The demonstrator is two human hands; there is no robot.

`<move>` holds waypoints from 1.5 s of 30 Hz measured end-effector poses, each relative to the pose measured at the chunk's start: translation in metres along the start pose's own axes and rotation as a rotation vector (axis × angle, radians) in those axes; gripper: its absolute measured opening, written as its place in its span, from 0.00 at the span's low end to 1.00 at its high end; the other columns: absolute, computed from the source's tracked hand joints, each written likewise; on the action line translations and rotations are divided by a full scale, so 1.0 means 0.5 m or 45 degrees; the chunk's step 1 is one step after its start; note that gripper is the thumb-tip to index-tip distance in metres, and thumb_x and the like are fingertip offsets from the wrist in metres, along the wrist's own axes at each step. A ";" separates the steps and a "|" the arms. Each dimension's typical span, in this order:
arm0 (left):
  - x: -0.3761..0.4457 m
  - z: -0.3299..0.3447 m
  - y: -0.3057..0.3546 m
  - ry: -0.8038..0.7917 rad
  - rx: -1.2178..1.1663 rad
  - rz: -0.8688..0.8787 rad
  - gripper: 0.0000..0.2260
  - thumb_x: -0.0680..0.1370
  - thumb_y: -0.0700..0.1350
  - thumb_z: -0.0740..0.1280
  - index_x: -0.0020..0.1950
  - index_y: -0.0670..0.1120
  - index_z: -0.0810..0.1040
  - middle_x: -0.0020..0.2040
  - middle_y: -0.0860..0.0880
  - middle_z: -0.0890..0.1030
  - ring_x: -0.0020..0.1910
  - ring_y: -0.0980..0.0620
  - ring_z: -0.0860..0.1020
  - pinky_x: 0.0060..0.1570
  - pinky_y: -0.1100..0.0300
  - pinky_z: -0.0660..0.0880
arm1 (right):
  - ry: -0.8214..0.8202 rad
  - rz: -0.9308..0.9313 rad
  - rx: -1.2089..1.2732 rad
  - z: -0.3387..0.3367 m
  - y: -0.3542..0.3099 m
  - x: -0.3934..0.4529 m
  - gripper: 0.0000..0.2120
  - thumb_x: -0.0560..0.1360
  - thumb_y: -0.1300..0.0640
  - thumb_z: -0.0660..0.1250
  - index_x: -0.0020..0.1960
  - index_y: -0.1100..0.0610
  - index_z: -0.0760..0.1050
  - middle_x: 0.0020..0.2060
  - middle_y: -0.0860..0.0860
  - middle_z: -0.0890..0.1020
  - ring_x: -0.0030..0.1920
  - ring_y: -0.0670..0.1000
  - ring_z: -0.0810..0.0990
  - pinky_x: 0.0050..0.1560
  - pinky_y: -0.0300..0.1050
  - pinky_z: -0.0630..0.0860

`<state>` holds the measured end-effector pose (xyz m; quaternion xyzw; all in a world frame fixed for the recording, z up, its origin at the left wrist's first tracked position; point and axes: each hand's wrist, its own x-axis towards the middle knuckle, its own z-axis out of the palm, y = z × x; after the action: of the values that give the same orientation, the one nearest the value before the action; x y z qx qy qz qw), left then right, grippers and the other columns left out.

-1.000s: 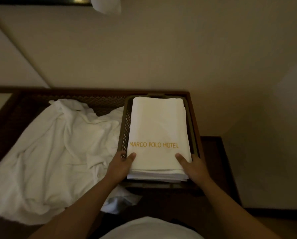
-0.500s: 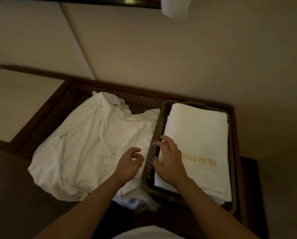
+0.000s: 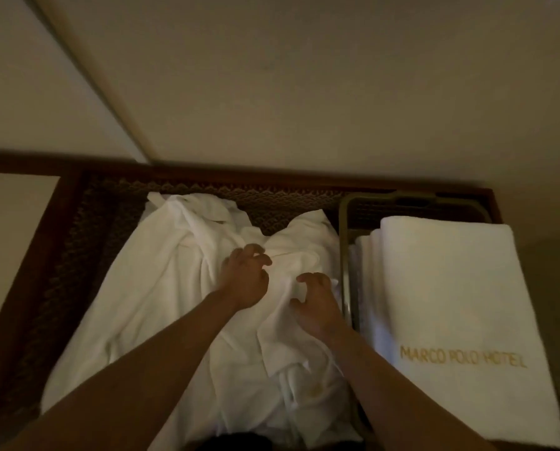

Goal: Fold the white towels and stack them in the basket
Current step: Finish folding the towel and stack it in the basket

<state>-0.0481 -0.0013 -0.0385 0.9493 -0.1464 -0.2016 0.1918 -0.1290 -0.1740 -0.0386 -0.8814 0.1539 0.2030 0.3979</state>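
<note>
A crumpled white towel pile (image 3: 161,288) lies on the dark tabletop. To its right an olive plastic basket (image 3: 345,252) holds a stack of folded white towels (image 3: 451,281); the top one reads "MARCO POLO HOTEL" in gold. Both hands are over the middle of the crumpled pile. My left hand (image 3: 244,278) has bent, claw-like fingers just above or on the cloth, with no fold seen inside them. Close to the basket's left wall, my right hand (image 3: 319,307) pinches a raised fold of the crumpled towel between thumb and fingers.
The table has a dark wooden frame and a patterned woven top (image 3: 272,200). It stands against a plain beige wall (image 3: 304,92). A pale panel (image 3: 12,229) lies at the left. The scene is dim.
Both hands left the folded stack in the basket and moved left onto the crumpled pile. The right hand now has a fold of it. The camera view shifted left too.
</note>
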 end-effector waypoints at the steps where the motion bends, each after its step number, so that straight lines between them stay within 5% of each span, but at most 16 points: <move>1: 0.028 -0.012 -0.013 -0.107 0.219 0.051 0.17 0.80 0.47 0.62 0.68 0.54 0.76 0.79 0.50 0.61 0.76 0.44 0.60 0.74 0.47 0.60 | 0.009 0.042 0.010 0.008 -0.009 0.009 0.25 0.76 0.58 0.69 0.71 0.55 0.68 0.71 0.53 0.65 0.69 0.54 0.70 0.67 0.46 0.70; 4: 0.098 -0.030 -0.043 -0.423 0.763 0.179 0.20 0.80 0.49 0.59 0.73 0.54 0.72 0.83 0.47 0.47 0.80 0.38 0.41 0.75 0.34 0.40 | 0.058 0.141 0.040 0.037 -0.036 0.032 0.24 0.75 0.58 0.68 0.70 0.53 0.68 0.70 0.52 0.65 0.65 0.54 0.73 0.63 0.48 0.74; 7: 0.110 -0.042 -0.056 -0.492 0.966 0.236 0.22 0.80 0.49 0.58 0.74 0.49 0.71 0.78 0.48 0.63 0.80 0.39 0.48 0.72 0.30 0.37 | 0.104 0.125 0.027 0.053 -0.051 0.029 0.26 0.74 0.56 0.68 0.71 0.51 0.67 0.72 0.53 0.63 0.68 0.56 0.72 0.64 0.54 0.74; 10: 0.081 -0.070 -0.062 -0.276 0.503 0.413 0.12 0.78 0.47 0.63 0.59 0.52 0.80 0.60 0.53 0.80 0.68 0.50 0.72 0.77 0.41 0.50 | 0.188 0.107 -0.125 0.045 -0.072 0.017 0.35 0.73 0.54 0.70 0.77 0.47 0.60 0.79 0.53 0.53 0.75 0.58 0.64 0.67 0.58 0.71; 13: -0.028 -0.137 -0.040 -0.290 -0.441 0.498 0.08 0.71 0.42 0.71 0.44 0.55 0.78 0.44 0.60 0.81 0.46 0.60 0.79 0.51 0.65 0.72 | 0.234 -0.088 -0.477 0.031 -0.093 -0.018 0.45 0.72 0.49 0.72 0.80 0.39 0.49 0.82 0.49 0.42 0.80 0.57 0.49 0.70 0.68 0.59; 15: -0.127 -0.171 -0.016 -0.344 -0.778 0.464 0.09 0.69 0.38 0.73 0.43 0.52 0.79 0.39 0.61 0.80 0.38 0.61 0.77 0.41 0.69 0.72 | 0.222 -0.261 -0.656 0.030 -0.095 -0.055 0.36 0.71 0.44 0.71 0.76 0.37 0.62 0.82 0.46 0.51 0.81 0.57 0.46 0.70 0.74 0.51; 17: -0.216 -0.179 -0.018 -0.383 -0.880 0.443 0.14 0.70 0.36 0.73 0.50 0.51 0.80 0.43 0.60 0.80 0.36 0.60 0.76 0.39 0.67 0.73 | 0.125 -0.214 -0.725 0.033 -0.091 -0.114 0.23 0.71 0.39 0.66 0.65 0.41 0.77 0.73 0.44 0.71 0.80 0.54 0.56 0.73 0.73 0.49; 20: -0.280 -0.160 -0.078 -0.466 -0.447 0.459 0.28 0.71 0.47 0.77 0.69 0.58 0.72 0.62 0.63 0.75 0.54 0.64 0.76 0.54 0.67 0.72 | 0.067 -0.100 -0.128 0.039 -0.085 -0.212 0.24 0.67 0.38 0.57 0.48 0.53 0.80 0.46 0.50 0.84 0.51 0.51 0.80 0.58 0.53 0.72; 22: -0.325 -0.128 -0.132 -0.536 0.030 0.372 0.33 0.73 0.56 0.75 0.76 0.57 0.66 0.73 0.61 0.66 0.69 0.59 0.69 0.65 0.65 0.66 | 0.049 -0.173 0.159 0.051 -0.084 -0.291 0.15 0.69 0.46 0.63 0.41 0.59 0.78 0.36 0.51 0.82 0.38 0.47 0.78 0.41 0.48 0.73; 26: -0.461 -0.064 -0.225 -0.264 0.477 0.167 0.22 0.81 0.63 0.56 0.72 0.59 0.72 0.78 0.58 0.64 0.76 0.48 0.63 0.73 0.49 0.55 | -0.130 -0.177 0.310 0.090 -0.090 -0.455 0.17 0.72 0.49 0.74 0.47 0.63 0.82 0.39 0.52 0.85 0.39 0.45 0.80 0.39 0.40 0.74; 28: -0.537 -0.059 -0.249 -0.153 0.255 0.046 0.25 0.82 0.59 0.52 0.76 0.52 0.70 0.76 0.52 0.69 0.76 0.47 0.64 0.75 0.50 0.51 | -0.119 -0.191 0.308 0.099 -0.080 -0.518 0.15 0.71 0.47 0.77 0.48 0.58 0.84 0.43 0.53 0.86 0.43 0.47 0.83 0.42 0.40 0.76; 31: -0.685 -0.085 -0.275 0.070 -0.287 -0.117 0.21 0.83 0.49 0.58 0.74 0.43 0.71 0.73 0.43 0.73 0.72 0.42 0.70 0.72 0.52 0.62 | -0.113 -0.251 -0.071 0.138 -0.039 -0.613 0.12 0.68 0.50 0.79 0.45 0.55 0.81 0.40 0.52 0.82 0.43 0.49 0.81 0.38 0.38 0.72; 35: -0.865 -0.136 -0.310 0.298 -0.469 -0.144 0.13 0.74 0.49 0.59 0.49 0.50 0.82 0.48 0.49 0.83 0.48 0.47 0.80 0.47 0.52 0.75 | 0.002 -0.042 -0.505 0.229 0.000 -0.691 0.06 0.76 0.50 0.69 0.50 0.52 0.78 0.48 0.50 0.80 0.51 0.54 0.79 0.46 0.44 0.71; 38: -0.963 -0.149 -0.363 0.356 -0.517 -0.305 0.14 0.75 0.53 0.59 0.46 0.48 0.82 0.45 0.47 0.82 0.45 0.47 0.79 0.42 0.53 0.73 | 0.207 0.080 -0.485 0.312 -0.007 -0.739 0.13 0.80 0.40 0.62 0.47 0.49 0.75 0.48 0.48 0.80 0.52 0.55 0.77 0.58 0.53 0.71; 41: -1.052 -0.144 -0.439 0.327 -0.549 -0.517 0.17 0.84 0.54 0.58 0.49 0.45 0.81 0.48 0.42 0.81 0.46 0.44 0.78 0.48 0.48 0.74 | 0.422 0.006 -0.497 0.411 -0.025 -0.786 0.16 0.80 0.42 0.63 0.39 0.50 0.70 0.37 0.47 0.77 0.44 0.54 0.79 0.51 0.51 0.74; 45: -1.161 -0.149 -0.580 0.537 -0.864 -0.958 0.23 0.85 0.53 0.57 0.71 0.37 0.71 0.64 0.34 0.76 0.59 0.35 0.75 0.52 0.46 0.69 | 0.434 0.048 -0.386 0.522 -0.030 -0.838 0.05 0.79 0.57 0.65 0.44 0.54 0.76 0.38 0.49 0.78 0.42 0.53 0.79 0.41 0.45 0.71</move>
<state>-0.4656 0.4838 0.0913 0.8408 0.3180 -0.0975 0.4272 -0.5486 0.0806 0.0153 -0.9496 0.2031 0.0792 0.2252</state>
